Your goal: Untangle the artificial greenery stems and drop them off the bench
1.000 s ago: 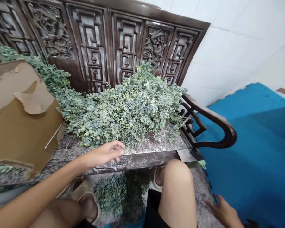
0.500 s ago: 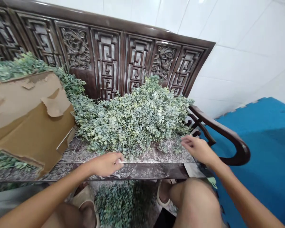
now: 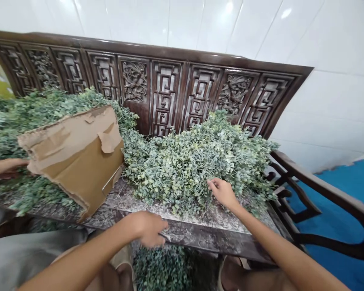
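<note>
A large heap of artificial greenery, with small pale green leaves, lies on the seat of a dark carved wooden bench. My right hand is at the front of this heap, thumb and fingers pinched together on its leaves; the exact stem between them is hidden. Lower and to the left, my left hand hovers over the front edge of the bench. Its fingers are bent and slightly blurred, with a gap between thumb and fingertips, and nothing shows in it.
A torn cardboard box stands on the seat at left, a thin metal wire piece at its side. Another person's hand is at the far left, near more greenery. Greenery also lies below the bench. A curved armrest bounds the right.
The view has swung left, so another person's hand now shows. My right hand has moved left from beside the armrest onto the heap. The left hand's fingers have parted slightly.
</note>
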Motion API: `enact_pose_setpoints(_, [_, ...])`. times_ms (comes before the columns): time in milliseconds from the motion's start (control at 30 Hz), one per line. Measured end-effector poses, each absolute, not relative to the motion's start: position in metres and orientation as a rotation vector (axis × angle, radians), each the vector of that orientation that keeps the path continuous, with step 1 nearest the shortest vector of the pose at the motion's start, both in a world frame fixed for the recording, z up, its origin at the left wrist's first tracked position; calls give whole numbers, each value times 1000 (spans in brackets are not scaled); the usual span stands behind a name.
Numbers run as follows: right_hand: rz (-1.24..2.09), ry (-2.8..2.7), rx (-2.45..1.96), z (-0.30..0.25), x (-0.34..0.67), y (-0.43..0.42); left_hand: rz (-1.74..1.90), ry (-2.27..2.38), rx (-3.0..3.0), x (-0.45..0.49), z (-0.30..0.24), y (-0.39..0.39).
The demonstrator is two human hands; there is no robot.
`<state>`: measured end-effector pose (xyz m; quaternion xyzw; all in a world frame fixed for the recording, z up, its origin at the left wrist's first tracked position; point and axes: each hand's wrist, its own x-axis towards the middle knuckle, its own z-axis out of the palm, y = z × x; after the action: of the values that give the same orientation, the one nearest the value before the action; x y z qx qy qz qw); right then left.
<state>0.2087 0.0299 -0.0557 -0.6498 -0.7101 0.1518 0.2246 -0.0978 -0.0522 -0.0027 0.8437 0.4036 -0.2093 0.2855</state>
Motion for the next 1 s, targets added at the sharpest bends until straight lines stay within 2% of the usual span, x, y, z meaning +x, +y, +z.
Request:
enact_pose_setpoints(200, [356, -1921, -1706, -22, 198, 3, -387, 1225, 2172, -99, -7, -46])
enact_pose_setpoints(433, [317, -1968, -1723, -6, 218, -15, 58, 1500, 2154, -89, -4, -38])
enact_pose_setpoints(533, [235, -1960, -1773, 5, 238, -8, -53, 1534, 2198, -86, 0, -37])
enact_pose_setpoints(733, [-278, -1894, -1721, 37, 252, 42, -252, 1443, 2217, -72, 0, -42])
enact_pose_setpoints(1000, [-142, -2159, -1824, 70, 247, 104, -393, 1379, 2267, -57, 16, -49])
